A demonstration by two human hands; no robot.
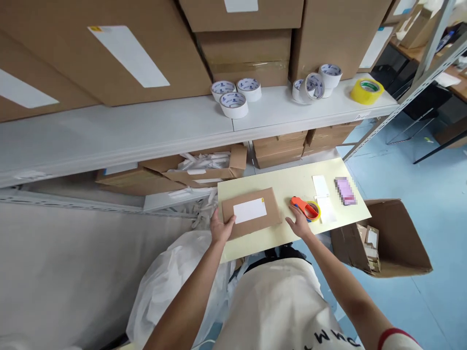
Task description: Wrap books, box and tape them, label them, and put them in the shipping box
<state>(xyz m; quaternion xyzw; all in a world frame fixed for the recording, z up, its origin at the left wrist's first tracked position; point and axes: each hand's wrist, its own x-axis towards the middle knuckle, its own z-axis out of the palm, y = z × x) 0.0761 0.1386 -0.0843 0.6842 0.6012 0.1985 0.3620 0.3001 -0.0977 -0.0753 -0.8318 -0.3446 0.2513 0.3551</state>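
Observation:
A closed cardboard box (251, 229) with a white label (250, 210) on top lies flat on a pale yellow table (262, 240). My left hand (221, 228) grips its near left corner, the thumb at the front edge and the fingers along the left side. Just off the box's right side, my right hand (299, 223) is open, fingers apart and holding nothing. Its fingertips are beside an orange tape dispenser (303, 206) with a yellow-rimmed roll; whether they touch it is unclear. White paper slips (321, 186) lie to the right of the dispenser.
A blurred purple item (345, 190) lies at the table's right end. Tape rolls (234, 105) and a yellow roll (367, 91) stand on the shelf (164, 121) above. An open carton (404, 238) with small boxes sits on the floor at right; white plastic (171, 277) bulges at left.

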